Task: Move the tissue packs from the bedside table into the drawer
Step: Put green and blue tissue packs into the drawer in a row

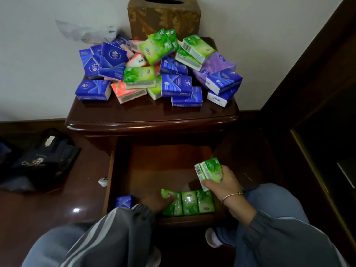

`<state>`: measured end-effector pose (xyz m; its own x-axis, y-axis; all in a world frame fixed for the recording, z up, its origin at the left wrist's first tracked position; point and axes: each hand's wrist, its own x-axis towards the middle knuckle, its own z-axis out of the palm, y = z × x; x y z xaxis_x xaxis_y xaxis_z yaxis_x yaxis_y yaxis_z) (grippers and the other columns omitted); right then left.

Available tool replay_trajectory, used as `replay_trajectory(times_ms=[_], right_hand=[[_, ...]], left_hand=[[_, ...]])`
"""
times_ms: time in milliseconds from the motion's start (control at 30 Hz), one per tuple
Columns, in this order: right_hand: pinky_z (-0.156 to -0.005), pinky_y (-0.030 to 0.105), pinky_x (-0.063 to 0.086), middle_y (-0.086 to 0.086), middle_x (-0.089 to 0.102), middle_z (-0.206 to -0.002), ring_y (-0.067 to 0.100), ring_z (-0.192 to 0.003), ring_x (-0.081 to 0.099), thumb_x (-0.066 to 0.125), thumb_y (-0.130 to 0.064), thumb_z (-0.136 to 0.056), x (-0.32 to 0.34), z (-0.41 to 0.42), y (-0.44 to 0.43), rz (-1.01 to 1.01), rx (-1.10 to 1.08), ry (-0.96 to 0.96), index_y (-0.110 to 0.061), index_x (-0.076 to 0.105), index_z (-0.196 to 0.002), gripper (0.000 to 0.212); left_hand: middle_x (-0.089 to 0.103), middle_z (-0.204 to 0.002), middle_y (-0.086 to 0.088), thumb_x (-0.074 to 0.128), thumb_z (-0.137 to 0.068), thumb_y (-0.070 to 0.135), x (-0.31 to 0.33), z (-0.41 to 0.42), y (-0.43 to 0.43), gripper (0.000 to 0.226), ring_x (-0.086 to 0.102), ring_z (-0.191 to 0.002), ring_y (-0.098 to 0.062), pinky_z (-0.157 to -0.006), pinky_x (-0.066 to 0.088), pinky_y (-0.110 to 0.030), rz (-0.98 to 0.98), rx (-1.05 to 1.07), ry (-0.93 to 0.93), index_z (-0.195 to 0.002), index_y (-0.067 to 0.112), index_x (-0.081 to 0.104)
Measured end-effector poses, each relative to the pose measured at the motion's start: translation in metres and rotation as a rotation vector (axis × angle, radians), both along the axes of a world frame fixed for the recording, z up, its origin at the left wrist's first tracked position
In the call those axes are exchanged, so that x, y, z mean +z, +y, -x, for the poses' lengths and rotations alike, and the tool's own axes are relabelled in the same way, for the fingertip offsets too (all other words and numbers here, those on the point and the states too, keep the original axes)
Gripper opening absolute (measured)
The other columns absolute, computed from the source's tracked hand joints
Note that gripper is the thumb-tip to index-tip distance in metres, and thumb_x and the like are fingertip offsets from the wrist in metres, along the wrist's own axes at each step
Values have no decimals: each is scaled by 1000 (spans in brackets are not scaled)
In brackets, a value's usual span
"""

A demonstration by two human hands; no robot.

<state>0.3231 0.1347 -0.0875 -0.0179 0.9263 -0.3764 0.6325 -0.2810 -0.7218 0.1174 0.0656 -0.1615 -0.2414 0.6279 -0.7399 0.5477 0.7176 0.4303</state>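
Observation:
A heap of blue, green, pink and purple tissue packs (159, 70) lies on the dark wooden bedside table (152, 116). Below it the drawer (154, 170) stands pulled out. Inside, a row of green packs (192, 203) stands along the front wall, and a blue pack (125, 201) sits at the front left. My right hand (225, 185) grips a green tissue pack (209, 172) above the right end of that row. My left hand (158, 202) reaches into the drawer and touches the leftmost green pack, tilted; its fingers are in shadow.
A brown patterned tissue box (163, 14) stands at the back of the table against the wall, with a crumpled plastic bag (86, 32) to its left. A dark bag (44, 157) lies on the floor at left. A dark cabinet (317, 93) rises on the right. My knees flank the drawer.

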Motion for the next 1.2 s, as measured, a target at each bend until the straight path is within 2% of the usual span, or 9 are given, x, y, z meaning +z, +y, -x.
replay_trajectory(times_ms=[167,267,333,500,667,800,933,1067,1200], right_hand=[[-74,25,38,7,52,-109,20,-88,51,78,-24,-66,1,8,4,-5,11,6,-14,54,-113,54],[-73,26,39,6,51,-108,19,-87,51,77,-26,-67,2,8,3,2,15,17,-17,53,-110,51],[-73,27,40,6,51,-109,21,-89,53,77,-26,-67,2,8,2,4,22,22,-16,53,-111,51],[-83,36,49,9,54,-111,26,-94,56,78,-23,-67,5,10,2,17,24,52,-14,53,-111,51],[-82,35,49,10,54,-110,26,-94,56,77,-22,-68,6,10,0,25,14,46,-14,54,-108,48],[-86,42,50,11,53,-111,28,-96,56,77,-20,-69,8,11,-1,38,12,64,-13,53,-109,47],[-86,41,49,11,52,-112,28,-96,56,77,-21,-69,7,11,-1,48,24,46,-12,53,-110,49],[-85,39,49,10,52,-111,27,-96,55,77,-24,-68,5,11,-1,58,39,15,-13,52,-108,48],[-84,37,48,10,51,-111,27,-96,54,77,-24,-67,2,11,-1,59,46,-19,-12,53,-109,50]], left_hand=[[69,-115,-15,65,-89,33,-9,4,-4,35,65,-98,-18,-88,50,-27,-41,150,-184,-109,5,68],[70,-110,-17,67,-85,40,-8,19,-3,43,66,-102,-27,-90,51,-36,-92,243,-7,-108,3,67],[66,-116,-18,68,-83,43,-5,30,-6,49,63,-107,-31,-88,49,-35,-80,266,149,-110,3,56],[56,-131,-17,56,-92,40,-8,28,-14,56,56,-119,-29,-94,44,-31,86,-16,126,-131,2,41],[33,-141,-13,58,-90,28,-5,21,-14,70,42,-127,-32,-96,44,-38,-32,-210,453,-147,13,21],[35,-133,-11,49,-89,10,-2,24,-14,47,48,-119,-34,-98,45,-36,-36,-315,409,-136,18,46],[41,-135,-12,54,-84,5,-5,28,-11,47,56,-114,-28,-99,43,-28,-88,-264,299,-130,15,55],[48,-131,-13,61,-81,10,-5,29,-10,46,57,-112,-24,-92,40,-21,-125,-228,214,-128,16,59],[59,-130,-13,60,-90,26,6,27,-5,41,55,-119,-24,-97,41,-26,-157,-146,194,-127,8,60]])
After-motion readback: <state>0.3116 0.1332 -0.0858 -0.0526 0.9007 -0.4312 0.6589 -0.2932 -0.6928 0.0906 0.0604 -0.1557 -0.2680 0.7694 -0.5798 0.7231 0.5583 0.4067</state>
